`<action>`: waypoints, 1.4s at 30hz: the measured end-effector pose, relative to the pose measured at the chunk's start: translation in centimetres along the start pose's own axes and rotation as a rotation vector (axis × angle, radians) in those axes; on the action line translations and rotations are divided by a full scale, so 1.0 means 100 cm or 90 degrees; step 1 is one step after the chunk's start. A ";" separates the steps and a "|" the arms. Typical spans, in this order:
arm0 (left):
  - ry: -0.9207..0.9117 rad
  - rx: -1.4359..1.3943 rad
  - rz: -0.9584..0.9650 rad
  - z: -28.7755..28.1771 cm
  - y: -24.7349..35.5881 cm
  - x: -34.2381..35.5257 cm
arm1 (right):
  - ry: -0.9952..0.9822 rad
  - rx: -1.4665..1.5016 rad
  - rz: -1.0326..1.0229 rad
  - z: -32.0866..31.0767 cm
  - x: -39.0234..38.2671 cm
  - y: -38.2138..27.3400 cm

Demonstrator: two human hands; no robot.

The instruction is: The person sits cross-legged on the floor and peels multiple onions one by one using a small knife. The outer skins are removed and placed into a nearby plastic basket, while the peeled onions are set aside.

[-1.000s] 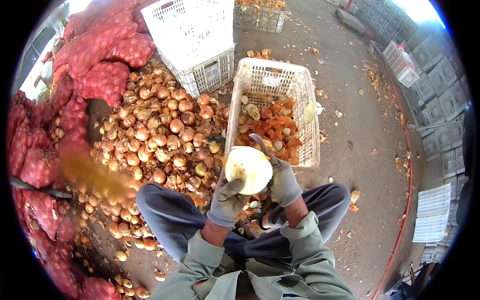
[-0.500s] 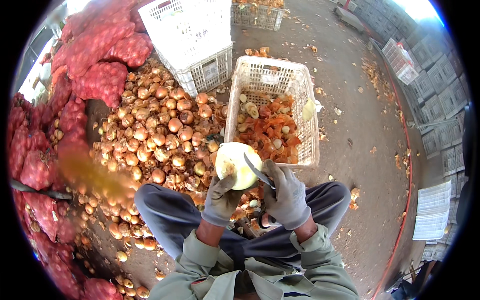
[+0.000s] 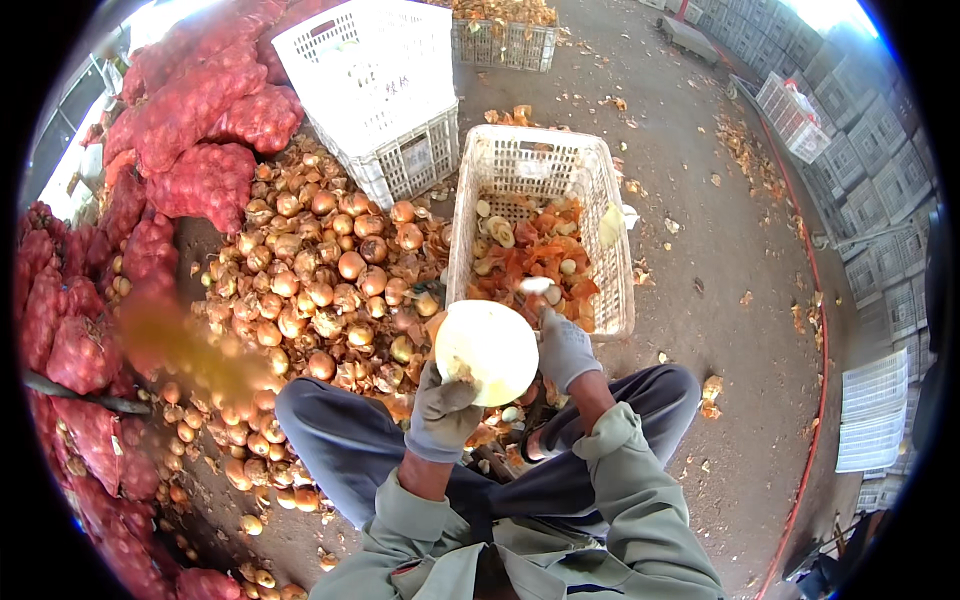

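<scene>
My left hand (image 3: 443, 412), in a grey work glove, holds a large peeled onion (image 3: 487, 353), pale and smooth with a brownish patch at its lower left. My gloved right hand (image 3: 567, 352) is closed beside the onion, at the near edge of a white plastic crate (image 3: 624, 285). It holds a knife, whose blade hardly shows; a small bright white blur (image 3: 537, 286) lies at the fingertips, perhaps light off the blade. Inside the crate are orange-brown onion skins (image 3: 530, 245) and pale onion pieces.
Unpeeled onions (image 3: 300, 270) are heaped to the left, with red mesh sacks (image 3: 205, 110) of onions beyond. Stacked white crates (image 3: 380, 100) stand behind the heap, another crate (image 3: 503, 45) at the back. Grey crates (image 3: 875, 190) line the right side. Loose skins litter the floor.
My right hand has moved forward from the onion toward the crate, and the knife's curved blade no longer shows plainly. The onion in my left hand is slightly nearer the camera.
</scene>
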State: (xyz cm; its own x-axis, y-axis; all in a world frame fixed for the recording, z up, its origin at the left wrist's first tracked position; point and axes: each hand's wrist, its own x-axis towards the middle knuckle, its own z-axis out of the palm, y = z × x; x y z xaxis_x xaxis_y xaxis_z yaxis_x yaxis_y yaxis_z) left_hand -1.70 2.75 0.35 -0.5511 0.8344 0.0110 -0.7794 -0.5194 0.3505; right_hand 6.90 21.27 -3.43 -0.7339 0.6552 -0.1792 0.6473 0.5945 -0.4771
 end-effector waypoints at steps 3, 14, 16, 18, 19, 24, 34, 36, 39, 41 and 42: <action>0.007 0.020 -0.011 -0.003 0.009 0.005 | 0.073 0.043 0.021 -0.007 0.003 -0.008; -0.023 0.535 -0.032 0.025 0.036 0.013 | -0.105 0.772 -0.239 -0.057 -0.061 -0.046; -0.064 0.513 0.009 0.034 0.035 0.011 | -0.234 0.879 -0.043 -0.068 -0.070 -0.044; 0.020 0.351 -0.011 0.029 0.033 0.002 | -0.214 0.950 -0.007 -0.061 -0.069 -0.035; 0.031 0.251 -0.005 0.019 0.029 0.004 | -0.171 1.017 -0.010 -0.048 -0.069 -0.032; 0.044 0.285 0.012 0.012 0.006 -0.002 | -0.047 1.040 0.000 -0.041 -0.071 -0.048; 0.148 0.206 -0.028 0.019 0.004 -0.004 | -0.053 0.872 0.035 -0.049 -0.082 -0.059; 0.134 0.222 -0.021 0.020 0.004 -0.003 | -0.050 0.858 0.008 -0.051 -0.083 -0.060; 0.112 0.274 -0.006 0.023 0.003 0.000 | -0.017 0.813 -0.074 -0.049 -0.083 -0.059; 0.104 0.261 -0.021 0.025 0.007 0.002 | 0.007 0.705 -0.147 -0.047 -0.081 -0.051; 0.106 0.249 -0.020 0.025 0.008 0.003 | 0.019 0.619 -0.154 -0.051 -0.083 -0.050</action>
State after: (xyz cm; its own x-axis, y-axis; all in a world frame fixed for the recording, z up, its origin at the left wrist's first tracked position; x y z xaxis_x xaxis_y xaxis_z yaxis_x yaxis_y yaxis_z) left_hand -1.75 3.04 2.98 -0.5945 0.7909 -0.1449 -0.6422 -0.3586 0.6775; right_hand 10.78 15.19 4.83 -0.8095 0.5863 0.0303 0.0227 0.0828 -0.9963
